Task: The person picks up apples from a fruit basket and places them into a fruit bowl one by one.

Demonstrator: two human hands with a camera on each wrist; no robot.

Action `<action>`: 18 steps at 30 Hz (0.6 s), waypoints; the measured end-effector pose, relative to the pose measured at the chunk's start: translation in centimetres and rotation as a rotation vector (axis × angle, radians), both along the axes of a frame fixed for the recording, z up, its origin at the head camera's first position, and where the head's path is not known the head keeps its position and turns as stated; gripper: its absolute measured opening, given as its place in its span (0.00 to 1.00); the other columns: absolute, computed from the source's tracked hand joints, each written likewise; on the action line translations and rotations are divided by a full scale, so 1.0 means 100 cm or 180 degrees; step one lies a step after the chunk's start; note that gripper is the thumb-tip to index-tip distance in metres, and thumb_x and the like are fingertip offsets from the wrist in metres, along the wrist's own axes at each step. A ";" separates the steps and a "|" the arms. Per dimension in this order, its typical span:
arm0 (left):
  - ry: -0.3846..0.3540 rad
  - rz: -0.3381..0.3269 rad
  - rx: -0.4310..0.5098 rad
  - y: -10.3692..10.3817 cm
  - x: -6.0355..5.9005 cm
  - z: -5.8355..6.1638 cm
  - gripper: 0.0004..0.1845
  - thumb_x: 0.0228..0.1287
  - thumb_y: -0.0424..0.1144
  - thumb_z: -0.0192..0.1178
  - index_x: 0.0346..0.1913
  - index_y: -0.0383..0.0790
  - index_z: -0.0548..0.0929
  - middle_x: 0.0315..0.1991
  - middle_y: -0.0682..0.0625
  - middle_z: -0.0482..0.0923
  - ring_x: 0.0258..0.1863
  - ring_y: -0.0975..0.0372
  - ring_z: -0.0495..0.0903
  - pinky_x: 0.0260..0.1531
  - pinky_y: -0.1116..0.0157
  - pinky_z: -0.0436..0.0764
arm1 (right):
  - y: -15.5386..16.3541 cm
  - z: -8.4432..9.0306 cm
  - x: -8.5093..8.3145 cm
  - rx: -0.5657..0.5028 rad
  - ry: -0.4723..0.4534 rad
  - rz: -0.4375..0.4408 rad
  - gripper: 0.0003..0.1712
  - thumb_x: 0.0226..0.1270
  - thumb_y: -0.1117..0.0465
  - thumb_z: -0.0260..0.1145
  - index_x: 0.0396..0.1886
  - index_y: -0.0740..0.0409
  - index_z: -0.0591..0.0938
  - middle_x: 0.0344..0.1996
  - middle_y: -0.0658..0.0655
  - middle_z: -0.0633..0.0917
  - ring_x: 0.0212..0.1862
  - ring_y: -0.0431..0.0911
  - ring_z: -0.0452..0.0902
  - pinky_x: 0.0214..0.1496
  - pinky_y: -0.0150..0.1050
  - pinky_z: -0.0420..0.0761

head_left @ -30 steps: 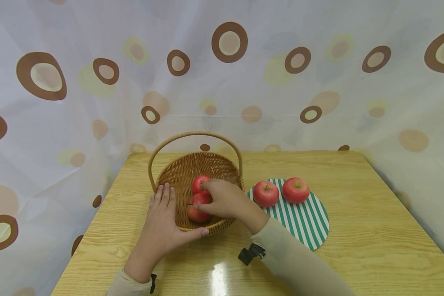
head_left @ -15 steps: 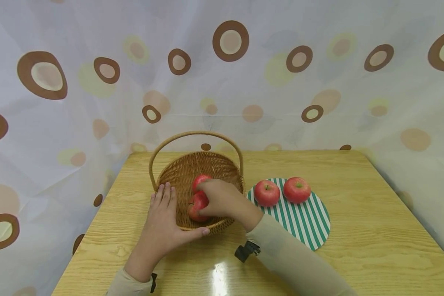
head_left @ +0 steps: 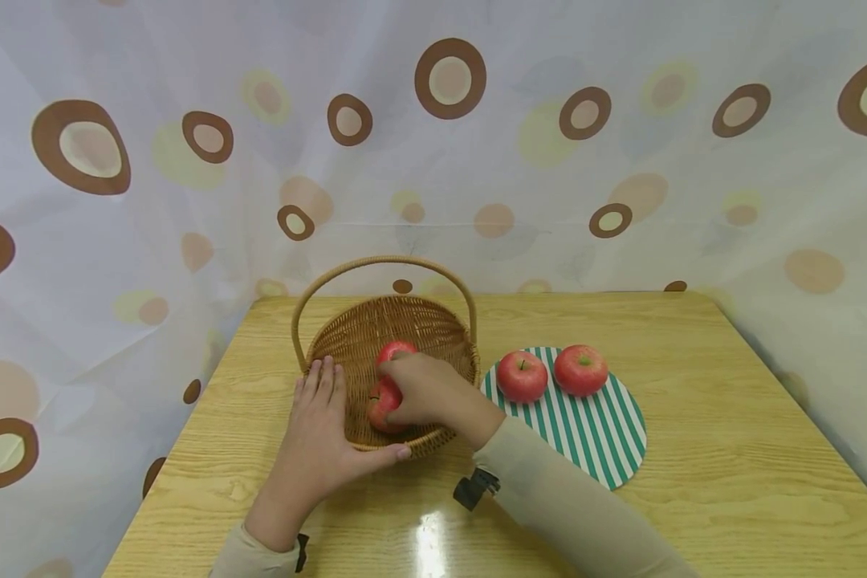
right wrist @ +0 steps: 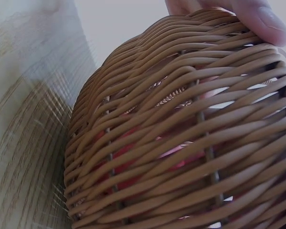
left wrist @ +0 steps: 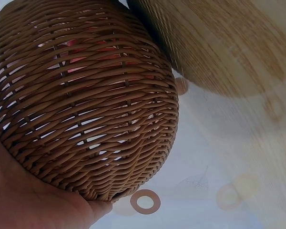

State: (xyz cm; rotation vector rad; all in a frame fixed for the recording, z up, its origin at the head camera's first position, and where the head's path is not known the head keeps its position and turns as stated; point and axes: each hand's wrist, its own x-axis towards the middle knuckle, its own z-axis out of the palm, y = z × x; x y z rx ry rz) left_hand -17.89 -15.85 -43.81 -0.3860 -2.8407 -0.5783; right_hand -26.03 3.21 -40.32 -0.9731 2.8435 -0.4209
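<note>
A brown wicker basket (head_left: 361, 333) with an arched handle stands at the table's left-middle. My left hand (head_left: 316, 449) rests on its near-left rim, fingers straight and thumb stretched along the front edge; in the left wrist view its palm lies against the woven outside. My right hand (head_left: 433, 393) reaches into the basket and grips the nearer red apple (head_left: 381, 408), its thumb on the near side. Another red apple (head_left: 396, 350) lies just behind, partly covered by that hand. Through the weave in the right wrist view, red shows dimly.
To the basket's right lies a round green-and-white striped mat (head_left: 607, 433). Two red apples sit on it, a left apple (head_left: 522, 377) and a right apple (head_left: 581, 370). Under everything is a wooden table (head_left: 722, 449), with a patterned curtain (head_left: 520, 177) behind.
My right hand has closed further round the nearer apple, and its wrist has shifted slightly left. The left hand and basket stay in place.
</note>
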 end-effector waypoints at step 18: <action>0.0080 -0.0003 -0.0015 0.000 0.000 -0.002 0.78 0.46 0.88 0.62 0.82 0.24 0.55 0.84 0.27 0.46 0.87 0.37 0.40 0.82 0.34 0.47 | -0.002 -0.004 -0.003 0.0002 -0.0301 0.0285 0.43 0.58 0.51 0.84 0.73 0.55 0.79 0.72 0.59 0.78 0.66 0.51 0.81 0.63 0.47 0.86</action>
